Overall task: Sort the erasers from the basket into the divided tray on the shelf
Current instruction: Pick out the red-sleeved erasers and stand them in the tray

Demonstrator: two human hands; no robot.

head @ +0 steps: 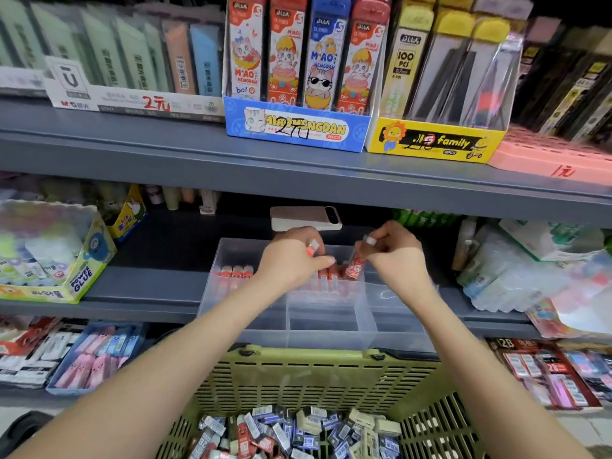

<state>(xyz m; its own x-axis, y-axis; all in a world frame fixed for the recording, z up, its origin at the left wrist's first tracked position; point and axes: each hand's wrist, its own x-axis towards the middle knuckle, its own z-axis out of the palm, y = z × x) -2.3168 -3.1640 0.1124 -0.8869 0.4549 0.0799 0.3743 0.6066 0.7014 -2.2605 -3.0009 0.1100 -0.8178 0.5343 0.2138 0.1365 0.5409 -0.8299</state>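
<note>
**Two hands placing red erasers into a clear divided tray on a shop shelf**

Seen from above, a person's bare arms reach forward over an olive-green slotted basket to a clear plastic divided tray that sits on a grey shelf.

The left hand has its fingers curled and pinches a small red-and-white eraser above the back of the tray. The right hand – fingers also curled – grips a tilted red-sleeved eraser, its lower end at the back middle compartment.

That compartment already holds upright red erasers; a row of matching red erasers stands in the back left compartment.

The basket, just in front of the tray, holds a loose pile of erasers – red, blue-and-white and cream.

A pale phone-like device lies on the shelf behind the tray.
</note>
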